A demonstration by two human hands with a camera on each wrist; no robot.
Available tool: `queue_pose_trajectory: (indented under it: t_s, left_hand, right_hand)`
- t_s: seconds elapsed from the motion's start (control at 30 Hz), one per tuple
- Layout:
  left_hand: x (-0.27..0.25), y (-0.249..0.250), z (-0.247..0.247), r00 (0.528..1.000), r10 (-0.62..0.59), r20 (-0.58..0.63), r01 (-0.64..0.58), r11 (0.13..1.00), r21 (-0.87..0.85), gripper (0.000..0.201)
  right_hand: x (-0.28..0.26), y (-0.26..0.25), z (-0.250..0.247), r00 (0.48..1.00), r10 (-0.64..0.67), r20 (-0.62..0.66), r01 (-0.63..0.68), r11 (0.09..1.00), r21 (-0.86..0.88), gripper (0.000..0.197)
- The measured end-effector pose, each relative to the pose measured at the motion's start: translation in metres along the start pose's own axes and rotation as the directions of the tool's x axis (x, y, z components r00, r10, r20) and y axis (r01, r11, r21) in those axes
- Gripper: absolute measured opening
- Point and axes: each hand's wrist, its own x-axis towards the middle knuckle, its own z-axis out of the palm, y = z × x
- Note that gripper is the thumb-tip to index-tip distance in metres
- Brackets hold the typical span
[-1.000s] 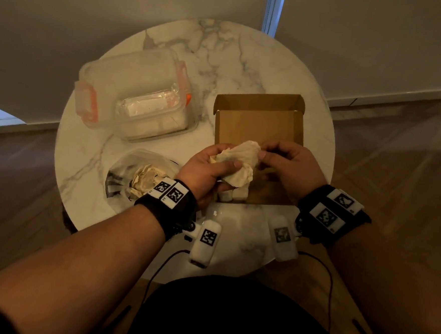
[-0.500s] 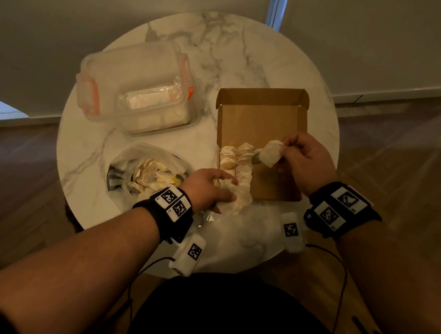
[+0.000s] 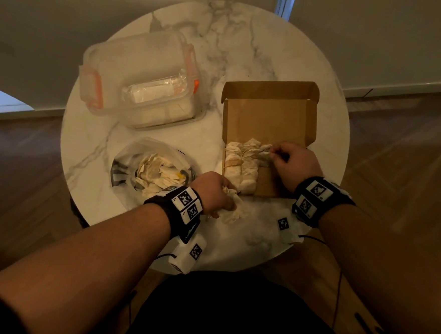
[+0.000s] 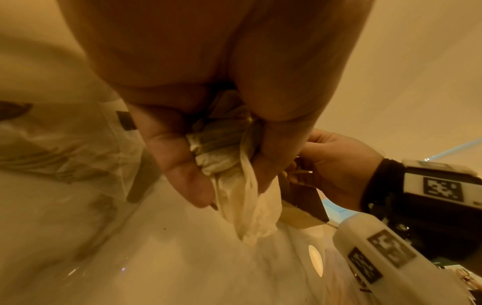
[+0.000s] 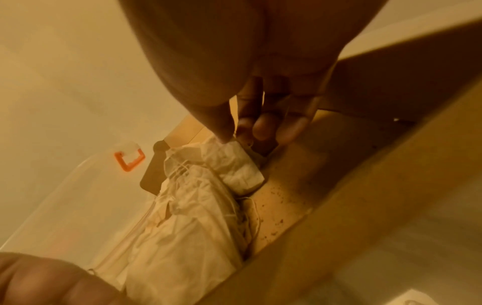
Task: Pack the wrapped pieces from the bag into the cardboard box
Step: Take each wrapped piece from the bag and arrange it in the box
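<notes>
Paper-wrapped piece (image 5: 234,167) under right grip (image 5: 229,136)

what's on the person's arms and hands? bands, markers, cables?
Bare forearms, no sleeves or gloves. Each wrist wears a black band carrying white square tiles printed with black fiducial markers. A white rounded camera pod, also marker-tagged, hangs under each wrist, trailing a thin black cable.

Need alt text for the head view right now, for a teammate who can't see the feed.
A right hand sets a small wrapped piece beside two rows already in an open cardboard box on a round marble table. The left hand grips crumpled wrapping near a plastic bag.
</notes>
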Motion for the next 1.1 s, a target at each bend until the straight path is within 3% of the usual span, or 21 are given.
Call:
queue_pose_trajectory:
  t_s: [0.3,0.4,0.5,0.6,0.73,0.8,0.9,1.0,1.1]
  left_hand:
    - [0.003,-0.003,-0.002,1.000,0.006,0.008,-0.006,1.000,-0.004,0.042]
    - [0.002,-0.004,-0.002,1.000,0.013,0.001,-0.013,1.000,-0.008,0.044]
    - [0.001,-0.003,-0.003,1.000,0.020,0.003,-0.020,1.000,-0.011,0.043]
    - [0.001,-0.004,-0.004,1.000,0.029,-0.005,-0.030,0.999,-0.032,0.039]
    - [-0.002,-0.004,-0.004,1.000,0.008,-0.015,-0.012,0.970,-0.243,0.031]
    - [-0.005,-0.002,-0.004,1.000,-0.019,-0.011,0.011,0.879,-0.477,0.031]
    - [-0.010,0.007,-0.007,1.000,-0.001,-0.024,-0.018,0.648,-0.761,0.033]
    - [-0.016,0.023,-0.014,0.996,0.067,-0.052,-0.075,0.421,-0.904,0.034]
    - [-0.018,0.036,-0.020,0.986,0.124,-0.108,-0.141,0.306,-0.941,0.036]
  right_hand:
    - [-0.007,0.000,0.004,0.988,0.133,-0.083,-0.121,0.983,0.137,0.019]
    - [-0.016,0.003,0.009,0.994,0.112,0.013,-0.112,0.993,0.040,0.007]
    - [-0.021,0.007,0.017,0.985,0.095,0.141,-0.085,0.993,-0.080,0.025]
    - [-0.023,0.005,0.018,0.981,0.086,0.174,-0.070,0.993,-0.095,0.041]
    - [-0.026,0.003,0.014,0.980,0.067,0.188,-0.053,0.996,-0.078,0.050]
    - [-0.028,0.003,0.009,0.982,0.053,0.181,-0.046,0.998,-0.040,0.044]
    - [-0.031,-0.004,-0.003,0.994,0.021,0.112,-0.030,0.996,0.079,0.019]
    - [-0.039,-0.021,-0.016,0.999,0.009,0.044,-0.021,0.965,0.262,0.020]
    - [-0.045,-0.039,-0.028,0.997,0.030,0.069,-0.059,0.883,0.466,0.025]
